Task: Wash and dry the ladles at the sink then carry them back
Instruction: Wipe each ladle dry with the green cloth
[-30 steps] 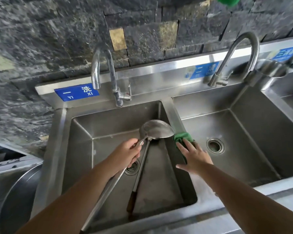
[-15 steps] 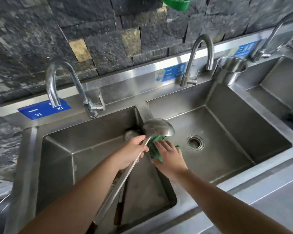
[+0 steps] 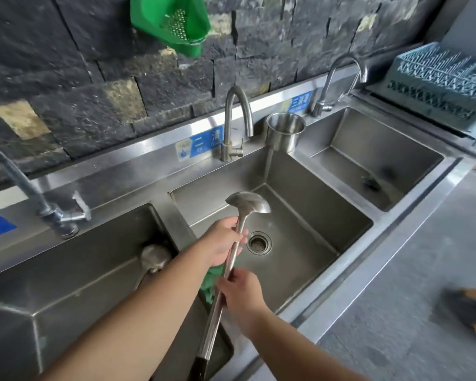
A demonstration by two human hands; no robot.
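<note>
Stainless-steel ladle [image 3: 248, 202] being held bowl-up over the middle sink basin [image 3: 308, 215], left hand [image 3: 222, 241] gripping its upper shaft, right hand [image 3: 241, 291] gripping lower down, green cloth [image 3: 210, 281] lying beneath, second ladle [image 3: 155, 258] resting in the left basin.

Steel three-basin sink unit [image 3: 324, 276], metal cup [image 3: 285, 134] on rim, rack [image 3: 437, 86] right

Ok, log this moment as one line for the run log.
step: washing | left hand: grips ladle shaft | right hand: grips shaft lower | bowl over middle basin | second ladle in left basin
</note>
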